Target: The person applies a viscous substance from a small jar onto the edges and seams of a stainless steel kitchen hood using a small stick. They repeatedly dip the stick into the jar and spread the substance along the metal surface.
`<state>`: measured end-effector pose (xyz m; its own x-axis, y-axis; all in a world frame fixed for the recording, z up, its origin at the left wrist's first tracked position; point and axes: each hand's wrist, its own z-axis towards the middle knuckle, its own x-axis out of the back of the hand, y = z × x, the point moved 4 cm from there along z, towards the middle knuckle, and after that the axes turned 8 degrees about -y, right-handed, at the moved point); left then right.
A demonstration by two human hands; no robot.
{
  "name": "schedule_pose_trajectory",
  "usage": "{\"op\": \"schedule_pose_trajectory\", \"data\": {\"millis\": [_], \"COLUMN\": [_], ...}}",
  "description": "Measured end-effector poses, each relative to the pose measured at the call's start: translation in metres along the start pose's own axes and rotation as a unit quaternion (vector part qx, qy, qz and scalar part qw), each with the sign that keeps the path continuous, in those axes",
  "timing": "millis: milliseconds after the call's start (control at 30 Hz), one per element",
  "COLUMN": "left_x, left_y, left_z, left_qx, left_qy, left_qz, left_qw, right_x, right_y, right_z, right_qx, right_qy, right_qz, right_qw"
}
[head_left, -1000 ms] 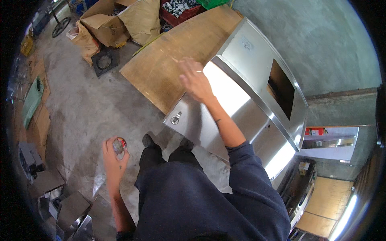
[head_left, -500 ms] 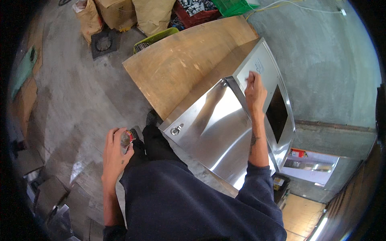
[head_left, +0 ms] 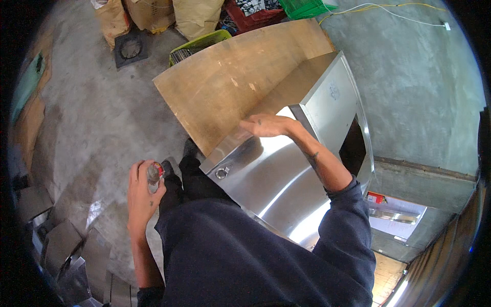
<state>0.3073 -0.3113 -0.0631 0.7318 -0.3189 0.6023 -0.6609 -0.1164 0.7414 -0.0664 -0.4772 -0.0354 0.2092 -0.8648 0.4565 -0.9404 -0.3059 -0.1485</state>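
Observation:
My left hand (head_left: 141,196) is closed around a small round clear container (head_left: 154,174) with red on its side, held low beside my left leg. A large shiny sheet-metal cabinet (head_left: 271,174) lies at a slant on a wooden board (head_left: 230,87), with a round lock (head_left: 222,173) near its near left corner. Over the far left edge of its bright face is my right hand (head_left: 268,126), back upward and fingers bent together. Whatever those fingers pinch is hidden. The adjoining panel (head_left: 327,97) has a dark rectangular opening (head_left: 354,147) and a faint patch of marks.
Beyond the board stand a yellow-green basket (head_left: 197,47), paper sacks (head_left: 197,18), a cardboard box (head_left: 149,14) and red and green crates. A black square part (head_left: 130,49) lies on the concrete floor. Metal pieces (head_left: 64,245) are heaped at the lower left.
My right hand has moved left and nearer, from above the panel with the opening to the far left edge of the shiny face. My left hand still grips the container.

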Motion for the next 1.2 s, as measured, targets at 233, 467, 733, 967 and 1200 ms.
{"op": "schedule_pose_trajectory", "data": {"millis": [233,467,733,967,1200], "left_x": [0.01,0.007,-0.083,-0.186,-0.314], "left_y": [-0.005,0.012,0.072,0.196,0.289], "left_z": [-0.015,-0.036,-0.062,-0.101,-0.186], "left_qx": [-0.034,-0.096,-0.257,-0.334,-0.317], "left_qy": [-0.021,-0.068,-0.147,-0.222,-0.247], "left_qz": [0.03,0.062,0.199,0.21,0.201], "left_qw": [0.999,0.991,0.934,0.892,0.893], "right_x": [0.017,-0.075,-0.227,-0.433,-0.897], "right_y": [0.068,-0.132,0.081,0.2,0.307], "right_z": [-0.009,-0.062,-0.084,-0.229,-0.471], "right_qx": [-0.089,0.152,-0.115,-0.117,-0.585], "right_qy": [0.08,0.259,0.653,0.604,0.425], "right_qz": [-0.2,0.096,-0.009,0.058,0.523], "right_qw": [0.972,0.949,0.748,0.786,0.451]}}
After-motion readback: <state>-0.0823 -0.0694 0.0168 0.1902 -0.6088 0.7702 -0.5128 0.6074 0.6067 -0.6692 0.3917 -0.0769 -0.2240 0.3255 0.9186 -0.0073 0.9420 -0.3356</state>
